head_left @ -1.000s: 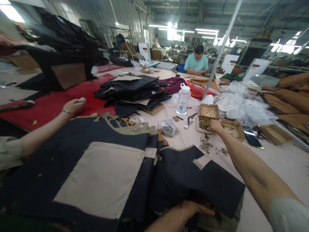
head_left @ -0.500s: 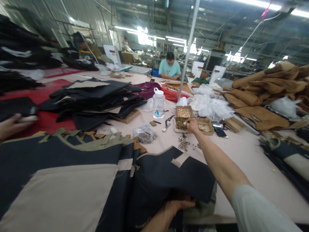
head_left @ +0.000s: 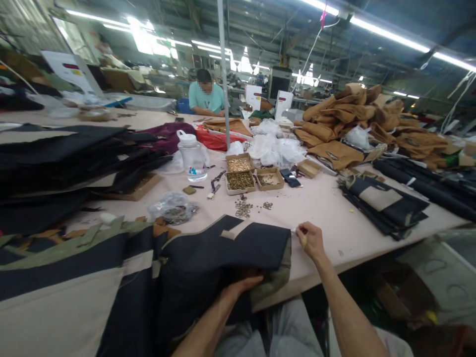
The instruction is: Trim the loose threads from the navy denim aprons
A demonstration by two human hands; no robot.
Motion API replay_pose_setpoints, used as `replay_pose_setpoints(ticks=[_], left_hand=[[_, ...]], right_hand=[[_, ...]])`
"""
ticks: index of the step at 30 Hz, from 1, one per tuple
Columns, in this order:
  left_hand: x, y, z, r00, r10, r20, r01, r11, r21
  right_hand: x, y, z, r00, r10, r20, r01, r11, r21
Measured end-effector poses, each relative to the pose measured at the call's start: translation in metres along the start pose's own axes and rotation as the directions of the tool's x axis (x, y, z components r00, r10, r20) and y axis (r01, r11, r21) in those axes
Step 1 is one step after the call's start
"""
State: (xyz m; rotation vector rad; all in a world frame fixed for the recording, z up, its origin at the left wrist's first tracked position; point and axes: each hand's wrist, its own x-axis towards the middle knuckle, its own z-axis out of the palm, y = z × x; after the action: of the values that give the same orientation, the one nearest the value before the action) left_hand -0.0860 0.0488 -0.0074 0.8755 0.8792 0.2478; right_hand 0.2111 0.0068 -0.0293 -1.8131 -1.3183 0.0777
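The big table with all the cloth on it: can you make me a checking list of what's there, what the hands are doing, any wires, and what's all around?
Surface: pale table, bare only toward the right front.
Job's things: dark fabric piece at the near edge; open boxes of brass fittings; loose metal rings on the table.
Clutter: water jug, clear bags, black fabric stack, phone, bag of metal parts.
Grippers: left hand tucked under the fabric edge; right hand pinching something small beside the fabric.
Cables: white cord hanging from the ceiling.
Surroundings: a person in a teal shirt seated across; tan garment pile; metal pole.
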Motion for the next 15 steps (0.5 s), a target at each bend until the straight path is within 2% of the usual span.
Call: replay_pose_setpoints(ticks=[3, 7, 12, 15], left_hand=[[-0.006, 0.003, 0.002, 0.996, -0.065, -0.060, 0.066, 0.998, 0.001], [-0.011, 0.008, 0.013, 0.985, -0.107, -0.137, 0.112, 0.993, 0.028], [-0.019, 0.015, 0.028, 0.990, -0.051, -0.134, 0.080, 0.972, 0.220], [-0.022, 0.017, 0.033, 0.995, -0.018, -0.103, 0.048, 0.953, 0.299]], right_hand=[[-0.031, 0.019, -0.003, 0.999, 0.008, 0.050, -0.005, 0.999, -0.052], [-0.041, 0.028, -0.008, 0.996, 0.041, 0.081, -0.037, 0.998, -0.051], [-0.049, 0.033, -0.017, 0.992, -0.027, 0.122, 0.033, 0.998, -0.045], [-0.051, 0.040, -0.025, 0.985, -0.025, 0.169, 0.018, 0.999, 0.043]])
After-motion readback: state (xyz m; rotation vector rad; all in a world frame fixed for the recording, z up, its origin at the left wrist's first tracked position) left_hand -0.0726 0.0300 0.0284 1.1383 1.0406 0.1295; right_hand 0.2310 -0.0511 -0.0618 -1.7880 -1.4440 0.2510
